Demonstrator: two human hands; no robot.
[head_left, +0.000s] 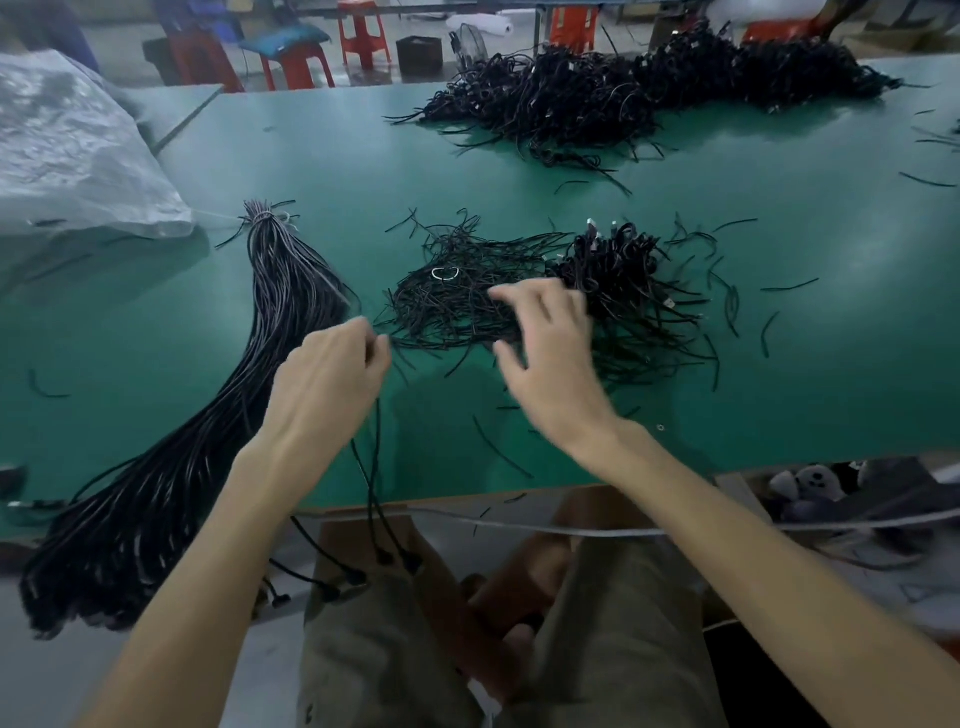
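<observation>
The left hand (332, 374) pinches thin cables (374, 457) hanging toward 6 o'clock off the counter (779, 389); a slack pinch could drop them. The right hand (545, 353), spread and empty, hovers over tangled ties (452, 312) at its 11 o'clock and may snag several.

Green table (779, 364); black cables (171, 478); black ties (457, 301); red stools (363, 31).

— Any writing to read here?
— None. The green table (519, 171) bears no print, and the pile of black ties (457, 306) at its middle carries no label.
— The cables (385, 557) hanging over its near edge?
— Plain black, with no legible marking. The white sack (72, 145) at the table's left end and the red stools (363, 31) behind it show no words either.
</observation>
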